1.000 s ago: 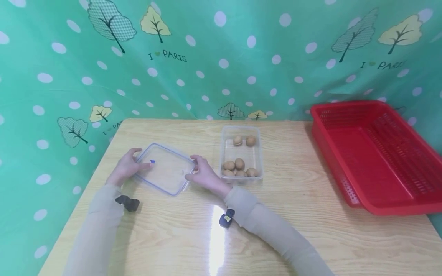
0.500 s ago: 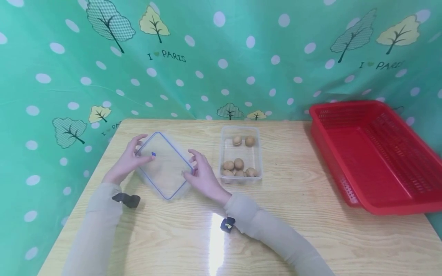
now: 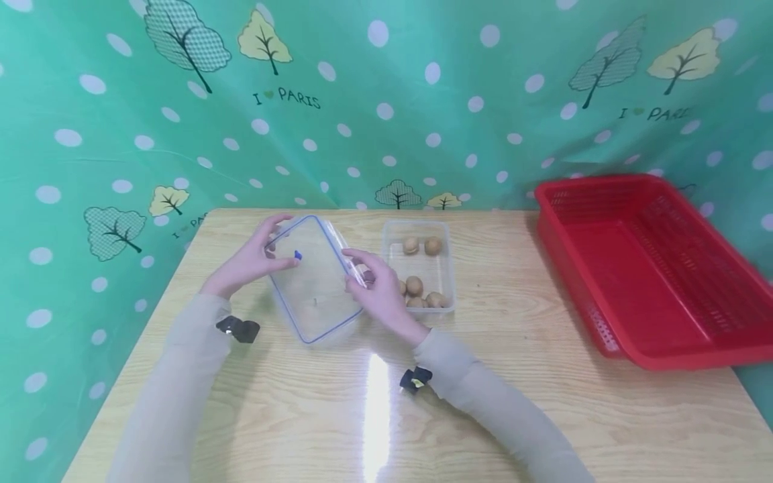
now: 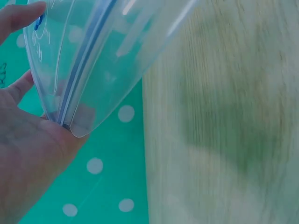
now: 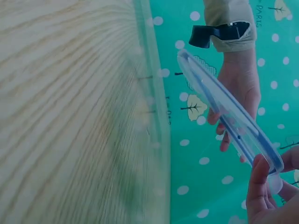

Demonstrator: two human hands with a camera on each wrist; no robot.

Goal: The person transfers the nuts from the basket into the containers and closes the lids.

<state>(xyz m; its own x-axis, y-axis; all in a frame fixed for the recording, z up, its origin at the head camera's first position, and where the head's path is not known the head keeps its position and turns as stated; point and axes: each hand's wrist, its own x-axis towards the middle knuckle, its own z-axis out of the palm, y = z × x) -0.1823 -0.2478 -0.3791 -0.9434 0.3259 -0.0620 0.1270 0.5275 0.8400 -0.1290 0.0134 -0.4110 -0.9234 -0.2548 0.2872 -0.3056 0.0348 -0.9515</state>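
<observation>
Raised off the table at the left is a clear plastic lid (image 3: 320,288) with a blue seal round its edge. My left hand (image 3: 247,265) grips its left side, thumb on top near a small blue mark. On the right side my right hand (image 3: 385,294) pinches the edge between thumb and fingers. The lid (image 5: 229,112) appears nearly edge-on and tilted in the right wrist view. Just right of my right hand stands a clear plastic box (image 3: 423,263) with several walnuts (image 3: 414,286) in it. My right hand hides part of the box's left side.
A large red plastic basket (image 3: 634,268) stands at the table's right end. A green printed cloth (image 3: 410,67) hangs behind the wooden table (image 3: 302,416). Light glares off the table's front middle.
Both hands have lifted the lid from near the tabletop, turned and tilted it, and carried it right toward the box. The box and walnuts stay in place.
</observation>
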